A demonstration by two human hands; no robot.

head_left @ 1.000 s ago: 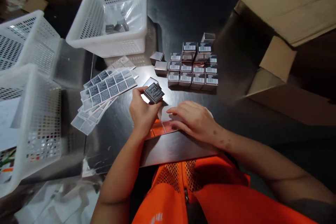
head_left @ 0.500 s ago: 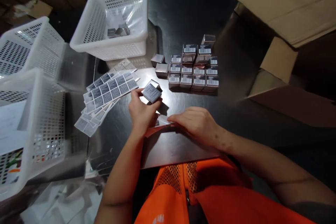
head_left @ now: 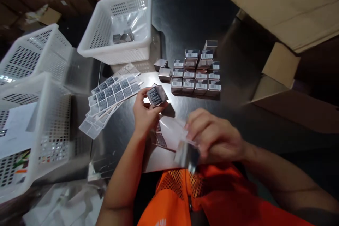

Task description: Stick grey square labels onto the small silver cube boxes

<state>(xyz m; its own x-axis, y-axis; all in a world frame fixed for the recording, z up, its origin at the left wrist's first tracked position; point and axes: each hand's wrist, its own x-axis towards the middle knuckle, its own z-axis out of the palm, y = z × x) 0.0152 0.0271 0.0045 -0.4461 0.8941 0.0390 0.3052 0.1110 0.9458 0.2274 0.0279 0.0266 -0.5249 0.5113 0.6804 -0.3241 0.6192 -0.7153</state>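
My left hand (head_left: 147, 113) grips a small silver box (head_left: 158, 95), tilted, with small print on its dark face. Below that hand a label sheet (head_left: 172, 132) is bent up, its pale side showing and a few printed labels at its left. My right hand (head_left: 215, 136), smeared by motion, has its fingers closed at the sheet's right end. A blurred shiny grey piece (head_left: 186, 156) hangs below these fingers; its kind cannot be made out. More label sheets (head_left: 113, 93) lie fanned out to the left. Two plain silver boxes (head_left: 164, 74) stand just beyond my left hand.
Rows of small boxes with barcode labels (head_left: 195, 83) stand together on the metal table (head_left: 174, 24). A white basket (head_left: 113, 51) behind holds several silver boxes. Other white baskets (head_left: 49, 120) stand at left. Open cardboard cartons (head_left: 288, 10) are at right.
The box in my left hand has turned, showing another face. My right hand has moved right and up, and the label sheet's end is lifted and bent. The shiny grey piece has come into view.
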